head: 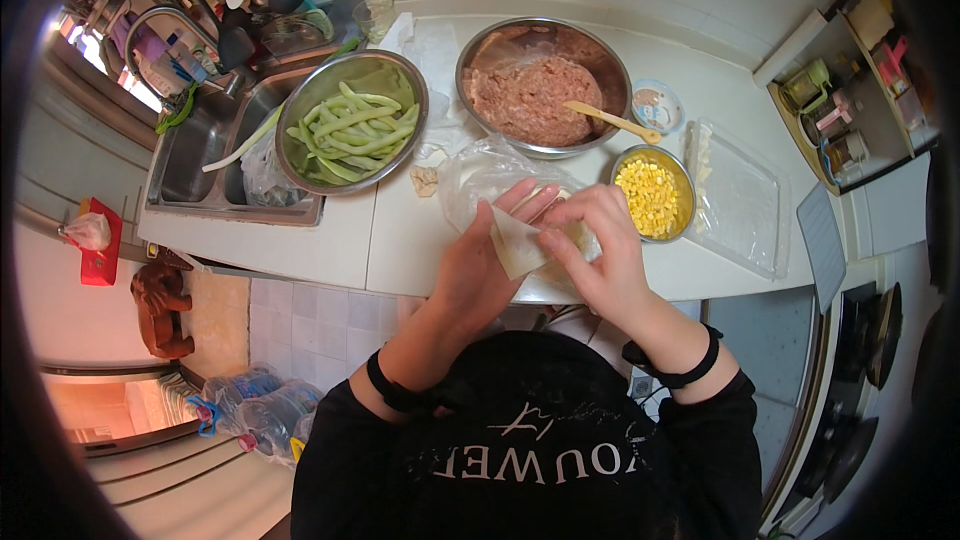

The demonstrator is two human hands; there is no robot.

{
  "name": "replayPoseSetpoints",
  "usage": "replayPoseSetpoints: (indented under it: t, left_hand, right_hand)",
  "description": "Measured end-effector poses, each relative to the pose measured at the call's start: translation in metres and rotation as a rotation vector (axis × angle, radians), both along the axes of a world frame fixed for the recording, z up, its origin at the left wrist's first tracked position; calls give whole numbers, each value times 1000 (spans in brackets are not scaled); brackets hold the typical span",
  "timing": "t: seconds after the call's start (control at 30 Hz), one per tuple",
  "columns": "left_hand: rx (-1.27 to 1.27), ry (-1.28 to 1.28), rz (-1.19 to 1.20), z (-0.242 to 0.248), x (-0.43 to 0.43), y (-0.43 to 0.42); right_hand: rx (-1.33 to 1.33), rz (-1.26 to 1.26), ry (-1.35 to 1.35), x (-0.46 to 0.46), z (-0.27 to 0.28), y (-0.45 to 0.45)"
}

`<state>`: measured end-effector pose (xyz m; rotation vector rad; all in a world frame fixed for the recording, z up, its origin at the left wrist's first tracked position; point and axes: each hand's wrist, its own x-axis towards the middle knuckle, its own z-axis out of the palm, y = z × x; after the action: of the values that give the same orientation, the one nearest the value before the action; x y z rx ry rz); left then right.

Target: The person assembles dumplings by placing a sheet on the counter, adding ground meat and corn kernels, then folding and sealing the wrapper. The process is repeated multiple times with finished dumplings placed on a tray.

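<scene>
A thin, pale dough wrapper (pixel 514 244) lies across the palm of my left hand (pixel 480 255), one corner pointing towards me. My right hand (pixel 604 251) pinches the wrapper's right edge between thumb and fingers. Behind both hands is a clear plastic bag (pixel 487 172), partly hidden by them. Beyond it stands a steel bowl (pixel 469 101) of minced meat (pixel 529 97), with a wooden spreader (pixel 611 120) resting on the meat and rim. A smaller metal bowl of diced yellow food (pixel 649 195), which looks like corn kernels, is just right of my right hand.
A steel bowl (pixel 420 90) of green bean pods (pixel 356 135) overlaps the double sink (pixel 199 150) at left. A clear plastic tray (pixel 742 202) lies at right, near a small patterned dish (pixel 658 106). A crumpled brown piece (pixel 424 181) sits left of the bag.
</scene>
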<state>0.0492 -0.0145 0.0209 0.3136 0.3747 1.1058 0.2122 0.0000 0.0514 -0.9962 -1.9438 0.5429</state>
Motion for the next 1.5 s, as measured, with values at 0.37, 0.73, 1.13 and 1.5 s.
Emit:
replayPoseSetpoints:
  t: [0.37, 0.73, 1.13, 1.5]
  left_hand:
    - [75, 37, -54, 7, 3, -2]
    - [-57, -99, 60, 3, 11, -7]
    - [-62, -32, 106, 11, 11, -7]
    - [340, -21, 15, 11, 15, 6]
  right_hand:
    - [85, -58, -149, -8, -14, 2]
    - [305, -178, -242, -10, -15, 6]
    - [42, -86, -76, -13, -10, -6]
    - [-701, 232, 635, -15, -1, -8]
